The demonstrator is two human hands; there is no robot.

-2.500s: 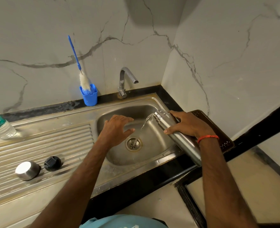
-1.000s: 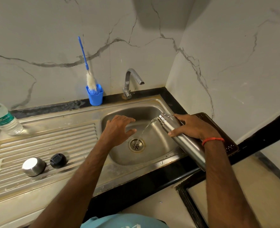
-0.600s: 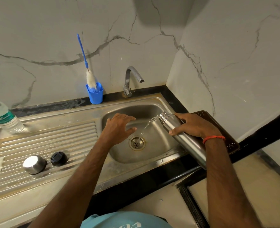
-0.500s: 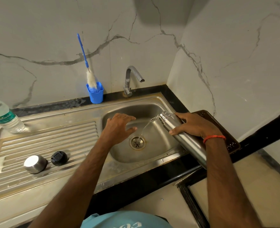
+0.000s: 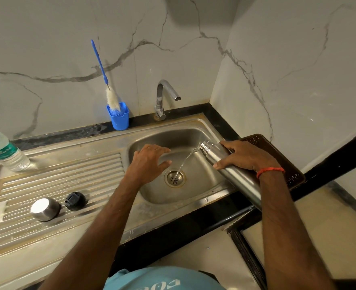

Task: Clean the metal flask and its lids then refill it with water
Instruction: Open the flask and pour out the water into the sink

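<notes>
Over the sink (image 5: 193, 133), the right hand (image 5: 245, 156) grips 1 tilted metal flask (image 5: 241, 182), water (image 5: 185, 160) streaming to the drain (image 5: 175, 178). The left hand (image 5: 147, 164) hovers beside, fingers spread wide, holding nothing. 2 lids sit left: 1 steel cap (image 5: 45, 209), 1 black stopper (image 5: 75, 201).

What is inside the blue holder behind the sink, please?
A bottle brush stands in the blue holder, white bristles down and blue handle pointing up. The holder's wall hides the brush's lower tip and anything else at the bottom.
</notes>
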